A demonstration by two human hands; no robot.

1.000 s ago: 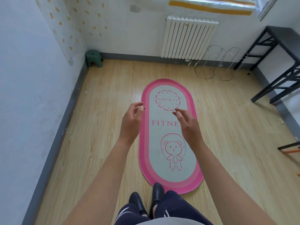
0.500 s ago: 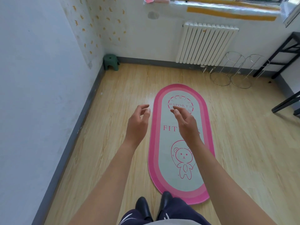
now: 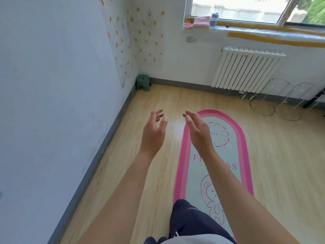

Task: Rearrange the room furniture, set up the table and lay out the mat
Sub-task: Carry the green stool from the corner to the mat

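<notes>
My left hand (image 3: 154,132) and right hand (image 3: 198,132) hang loosely spread, holding nothing. The mat (image 3: 228,155) lies flat on the floor (image 3: 158,173), so it seems laid out.

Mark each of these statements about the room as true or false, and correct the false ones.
1. The pink mat lies flat on the wooden floor. True.
2. The left hand pinches the mat's edge. False: it holds nothing, with its fingers loosely spread in the air.
3. The green stool stands in the corner where the two walls meet. True.
4. The right hand holds the bottle. False: the right hand is empty, and the bottle stands on the window ledge.
5. The radiator lies on the mat. False: it is mounted on the wall below the window, beyond the mat's far end.
</notes>
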